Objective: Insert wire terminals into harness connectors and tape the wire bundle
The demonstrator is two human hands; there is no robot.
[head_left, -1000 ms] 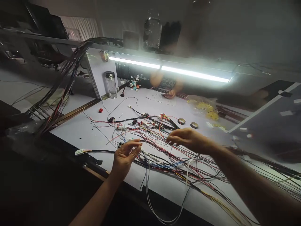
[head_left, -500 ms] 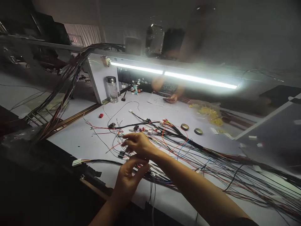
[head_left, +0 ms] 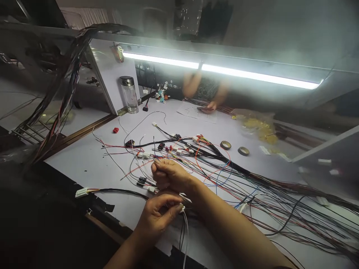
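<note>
My left hand [head_left: 163, 212] is closed in a pinch near the front edge of the table. Between thumb and forefinger is a small white piece with white wires [head_left: 186, 226] hanging down from it. Just above and beyond it, my right hand [head_left: 173, 175] is closed, its fingertips pressed together; what they hold, if anything, is too small to make out. Loose wire ends and a black connector [head_left: 141, 181] lie left of the right hand. A white connector [head_left: 152, 189] is close to both hands. Beyond them runs a black-sleeved wire harness [head_left: 232, 166] with several branches.
A glass bottle [head_left: 130, 95] stands at the back left. Two tape rolls [head_left: 225, 145] and a bag of yellow parts [head_left: 259, 129] lie to the right. A white plug [head_left: 82, 192] rests at the front edge. A co-worker's hand [head_left: 211, 107] shows beyond the lamp [head_left: 252, 76].
My right hand's fingers have closed from a loose, spread pose. The left hand has shifted slightly right, with the white piece now visible in its pinch. The camera view has tilted down.
</note>
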